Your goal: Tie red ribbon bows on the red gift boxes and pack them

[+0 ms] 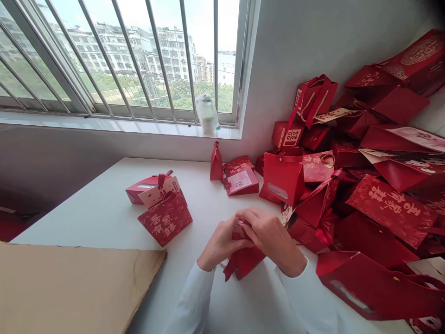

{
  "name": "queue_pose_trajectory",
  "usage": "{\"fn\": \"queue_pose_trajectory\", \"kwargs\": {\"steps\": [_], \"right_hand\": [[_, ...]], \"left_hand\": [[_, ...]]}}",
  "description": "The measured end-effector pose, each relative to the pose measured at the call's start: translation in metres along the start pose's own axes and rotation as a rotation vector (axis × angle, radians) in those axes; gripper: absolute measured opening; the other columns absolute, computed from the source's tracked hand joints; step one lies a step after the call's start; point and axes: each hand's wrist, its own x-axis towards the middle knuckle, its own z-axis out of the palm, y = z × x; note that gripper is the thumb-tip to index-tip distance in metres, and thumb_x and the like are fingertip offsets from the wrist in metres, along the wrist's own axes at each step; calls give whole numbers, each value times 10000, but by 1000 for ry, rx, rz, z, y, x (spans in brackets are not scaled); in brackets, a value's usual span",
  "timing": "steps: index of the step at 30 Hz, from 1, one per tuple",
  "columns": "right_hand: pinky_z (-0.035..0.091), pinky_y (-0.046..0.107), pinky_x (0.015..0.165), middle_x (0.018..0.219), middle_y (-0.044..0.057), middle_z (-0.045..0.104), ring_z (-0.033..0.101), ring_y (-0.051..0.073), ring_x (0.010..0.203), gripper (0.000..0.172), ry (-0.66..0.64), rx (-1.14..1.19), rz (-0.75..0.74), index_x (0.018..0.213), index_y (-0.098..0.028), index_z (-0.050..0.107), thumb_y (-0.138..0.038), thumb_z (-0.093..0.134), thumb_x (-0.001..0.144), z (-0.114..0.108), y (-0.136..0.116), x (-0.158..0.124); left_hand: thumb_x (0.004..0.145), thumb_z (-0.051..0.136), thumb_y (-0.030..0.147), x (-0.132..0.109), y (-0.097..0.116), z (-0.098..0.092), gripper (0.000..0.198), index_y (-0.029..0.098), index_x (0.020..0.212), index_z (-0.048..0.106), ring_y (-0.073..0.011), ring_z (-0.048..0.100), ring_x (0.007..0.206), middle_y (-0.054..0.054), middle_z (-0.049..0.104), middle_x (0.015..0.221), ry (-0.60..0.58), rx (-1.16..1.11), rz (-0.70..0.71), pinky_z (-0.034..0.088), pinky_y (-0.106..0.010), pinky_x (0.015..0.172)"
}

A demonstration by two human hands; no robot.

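Red paper gift box (244, 260) held by left hand (222, 243) and right hand (269, 236), fingers (250, 214) clamped together on its folded top.

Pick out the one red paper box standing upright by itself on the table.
It's the narrow peaked red box near the wall, below the window. Unlike the flat red box beside it, it stands tall on the white table.
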Motion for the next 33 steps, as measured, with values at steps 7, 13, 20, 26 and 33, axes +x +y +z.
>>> {"fn": "queue_pose_trajectory", "kwargs": {"steps": [7,13,20,26,33], "right_hand": [[464,291,693,954,48,610,597,186,817,274,39,109,12,1100,-227,520,-88,398,897,13,-19,-47],[484,252,605,958,6,580,591,137,662,298,104,472,537,1104,-279,518,-231,591,819,20,-5,-86],[379,238,519,616,-37,550,528,142,561,213,-69,750,702,931,-221,615,-397,551,829,14,14,-92],[430,268,643,827,5,655,602,187,777,125,116,409,652,896,-257,643,-319,575,811,13,14,-84],[453,280,709,880,16,665,590,175,787,145,162,557,531,909,-236,644,-295,529,843,21,6,-44]], "left_hand": [[740,509,117,-6,7,13,149,184,610,478,-112,467,635,41,524,617,225,245,17,347,-213,565],[762,512,119,-9,5,17,123,201,673,533,-134,528,708,24,596,660,252,200,24,392,-218,608],[797,499,155,-8,2,18,120,204,704,557,-133,556,697,8,619,723,258,185,-28,400,-218,580],[789,509,159,-8,0,18,111,197,690,541,-116,535,661,20,578,706,267,189,-37,389,-203,559],[787,522,176,-7,1,19,101,197,689,533,-127,536,682,17,566,699,265,189,-49,401,-215,590]]}}
